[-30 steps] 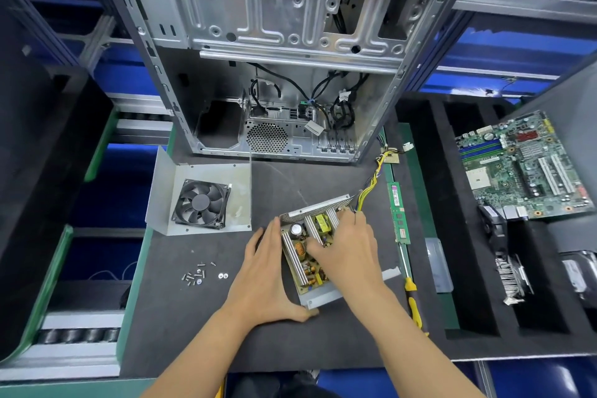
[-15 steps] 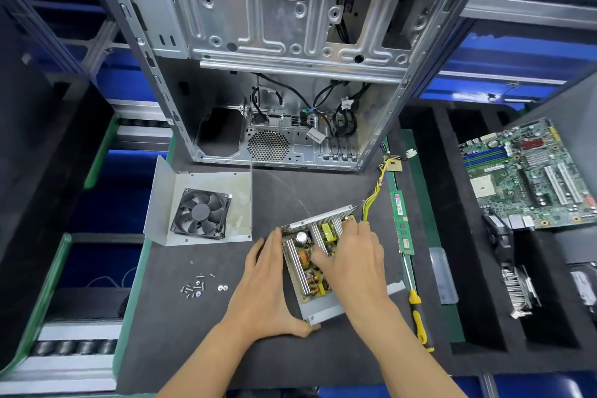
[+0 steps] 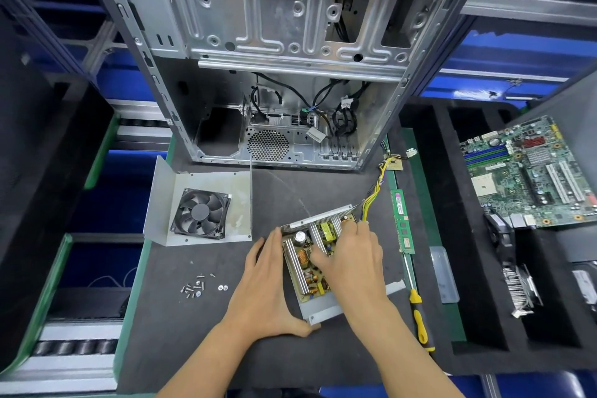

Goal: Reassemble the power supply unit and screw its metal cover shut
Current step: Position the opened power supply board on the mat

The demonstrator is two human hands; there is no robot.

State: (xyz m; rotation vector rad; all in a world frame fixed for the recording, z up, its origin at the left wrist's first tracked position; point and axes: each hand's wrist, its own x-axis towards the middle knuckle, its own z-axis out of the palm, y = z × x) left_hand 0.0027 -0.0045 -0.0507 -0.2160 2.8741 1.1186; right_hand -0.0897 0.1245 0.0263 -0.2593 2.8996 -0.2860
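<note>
The power supply's circuit board lies in its open metal base on the dark mat, with yellow and black wires running off to the back right. My left hand lies flat against the base's left side, thumb along its near corner. My right hand rests on top of the board, fingers curled down onto its right part. The metal cover with the black fan lies open to the left. Several loose screws sit on the mat near my left hand.
An empty computer case stands behind the work spot. A RAM stick and a yellow-handled screwdriver lie to the right. A motherboard and a heatsink rest in the black foam tray at far right.
Both hands and the power supply base hold the same pose; the apparent shifts come from the camera moving. My right fingers shifted slightly on the board.
</note>
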